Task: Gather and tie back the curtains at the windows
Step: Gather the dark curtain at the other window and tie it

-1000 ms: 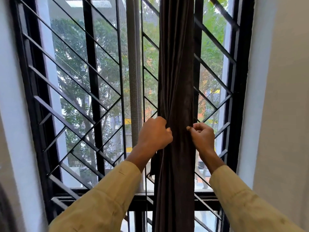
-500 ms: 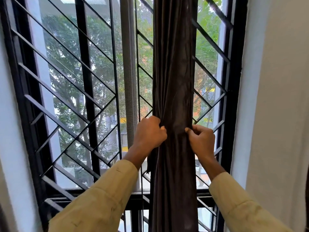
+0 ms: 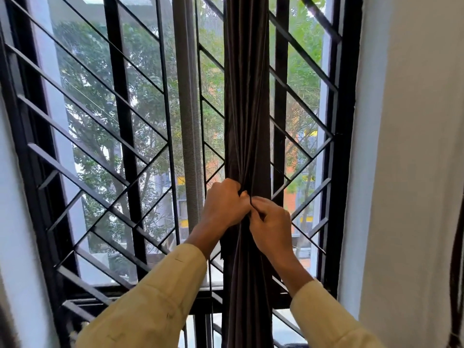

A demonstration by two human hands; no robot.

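Note:
A dark brown curtain [image 3: 247, 101] hangs bunched into a narrow column in front of the window, right of its middle. My left hand [image 3: 224, 205] grips the curtain's left side at mid height with closed fingers. My right hand [image 3: 272, 226] is closed on the curtain's right side, just below and touching the left hand. The fabric is pinched together between the two hands, and a thin dark edge or strip runs between the fingers. Below the hands the curtain falls straight down out of view.
A black window frame [image 3: 347, 136] with a diagonal metal grille [image 3: 105, 121] fills the view, trees and buildings beyond the glass. A grey rolled mesh strip [image 3: 188, 109] hangs left of the curtain. White walls [image 3: 414, 146] stand on both sides.
My two hands have come together across the curtain, from holding its two sides apart to touching at the middle, squeezing the fabric narrower. The camera has moved slightly closer.

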